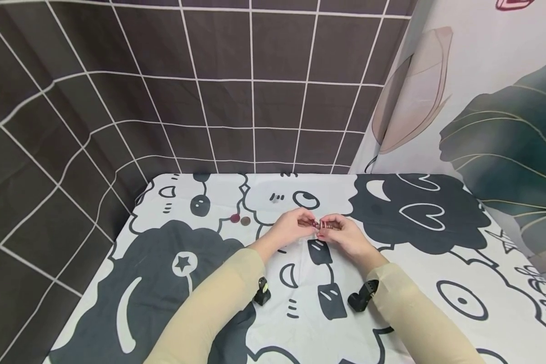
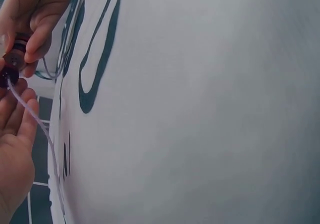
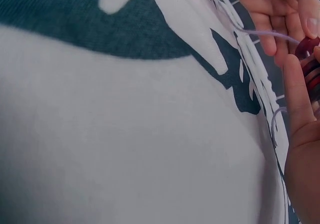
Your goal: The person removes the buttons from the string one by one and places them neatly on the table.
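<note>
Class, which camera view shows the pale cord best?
The left wrist view: the pale cord runs in a long stretch from the dark red disc. The right wrist view shows only shorter pieces; in the head view I cannot make it out.

The stack of discs [image 3: 313, 77] is banded in red and near-black, with a brown face at one end; the single disc [image 3: 306, 47] beside it is deep wine red, and the cord [image 3: 265, 32] pale lilac. At nine o'clock from these, one loose disc [image 1: 235, 218] is wine red, the other disc [image 1: 245, 221] brown. The cloth [image 1: 309, 338] is white with charcoal cartoon shapes (one white circle bears a star). Both sleeves [image 1: 218, 293] are plain cream. At twelve o'clock, the dark brown hanging [image 1: 279, 40] carries a white grid; at two, the leaf [image 1: 505, 131] is teal, veined in gold.
</note>
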Tool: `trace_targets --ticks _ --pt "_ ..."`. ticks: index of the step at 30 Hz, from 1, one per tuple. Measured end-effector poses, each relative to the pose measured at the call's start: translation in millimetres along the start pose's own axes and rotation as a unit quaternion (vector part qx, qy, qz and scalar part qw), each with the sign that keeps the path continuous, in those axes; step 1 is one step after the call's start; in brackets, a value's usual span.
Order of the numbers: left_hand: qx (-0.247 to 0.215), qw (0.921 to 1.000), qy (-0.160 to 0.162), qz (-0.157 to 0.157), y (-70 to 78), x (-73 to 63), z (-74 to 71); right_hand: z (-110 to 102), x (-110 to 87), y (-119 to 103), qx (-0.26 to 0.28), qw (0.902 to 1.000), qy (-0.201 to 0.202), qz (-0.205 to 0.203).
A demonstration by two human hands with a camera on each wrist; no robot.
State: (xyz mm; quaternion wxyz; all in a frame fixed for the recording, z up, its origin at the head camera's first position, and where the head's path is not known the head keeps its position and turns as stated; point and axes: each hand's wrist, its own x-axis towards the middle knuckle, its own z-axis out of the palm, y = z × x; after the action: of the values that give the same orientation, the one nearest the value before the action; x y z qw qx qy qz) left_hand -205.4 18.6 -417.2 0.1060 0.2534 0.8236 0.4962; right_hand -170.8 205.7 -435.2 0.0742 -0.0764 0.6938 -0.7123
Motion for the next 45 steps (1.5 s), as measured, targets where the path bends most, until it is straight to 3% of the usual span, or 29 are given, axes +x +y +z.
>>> trace_targets --ticks 17,29,45 --pt "-0.015 0.9997 -0.02 -0.001 -4.9 -3.5 -12.4 -4.1 1.1 -2.3 0.012 0.9999 0.006 -0.008" --pt "0.005 0.9994 -0.034 -0.009 -11.4 -6.0 -21.6 -10.0 1.4 -7.4 -0.023 0.9997 0.001 -0.01" --pt "0.006 0.9997 -0.013 -0.021 -20.3 -16.2 -31.5 -11.0 -1.1 -7.7 -0.073 0.9973 0.004 0.007"
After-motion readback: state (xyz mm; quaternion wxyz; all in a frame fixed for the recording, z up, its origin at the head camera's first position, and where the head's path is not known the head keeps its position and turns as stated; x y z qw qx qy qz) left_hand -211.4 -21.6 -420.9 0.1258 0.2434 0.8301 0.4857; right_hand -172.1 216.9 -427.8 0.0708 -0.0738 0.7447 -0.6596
